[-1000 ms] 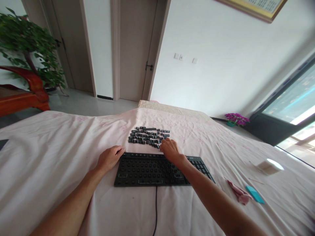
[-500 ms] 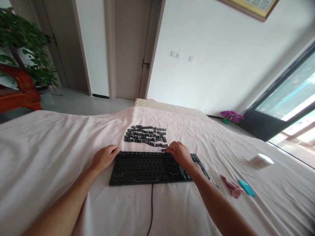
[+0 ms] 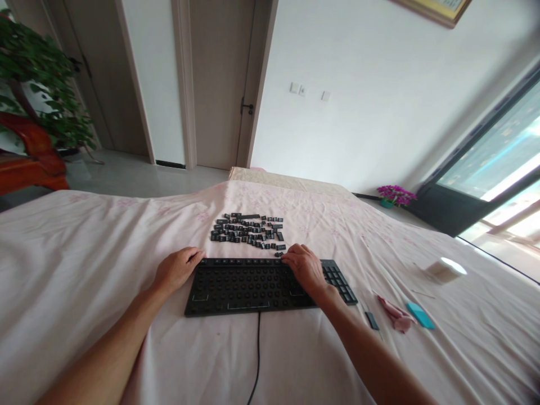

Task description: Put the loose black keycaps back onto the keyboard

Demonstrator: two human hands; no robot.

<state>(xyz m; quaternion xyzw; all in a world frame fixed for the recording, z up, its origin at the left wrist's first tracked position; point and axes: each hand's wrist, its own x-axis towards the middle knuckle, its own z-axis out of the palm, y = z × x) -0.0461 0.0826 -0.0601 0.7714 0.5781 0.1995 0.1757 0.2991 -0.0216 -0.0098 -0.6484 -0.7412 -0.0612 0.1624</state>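
Observation:
A black keyboard [image 3: 248,301] lies flat on the cloth, its cable running toward me. Most of its main block shows bare switch posts without caps, while the number pad at its right has keycaps. My left hand [image 3: 177,267] grips the keyboard's far left corner, fingers closed. Over the right part of the keyboard, my right hand [image 3: 304,267] has its fingers bent together at the top row; whatever they hold is hidden. Small dark keycaps [image 3: 279,254] lie just beyond those fingertips. Several loose keycaps [image 3: 247,228] are spread in rows beyond the keyboard.
A pale flowered cloth [image 3: 169,349] covers the surface. To the right lie a small dark piece [image 3: 372,320], a pink cloth [image 3: 394,314], a turquoise item [image 3: 420,315] and a white round container [image 3: 446,270]. A thin stick [image 3: 423,294] rests near them.
My right hand and forearm have shifted slightly left and toward me, uncovering more of the number pad and the small dark piece. My left hand stays at the corner. The view has shifted a little.

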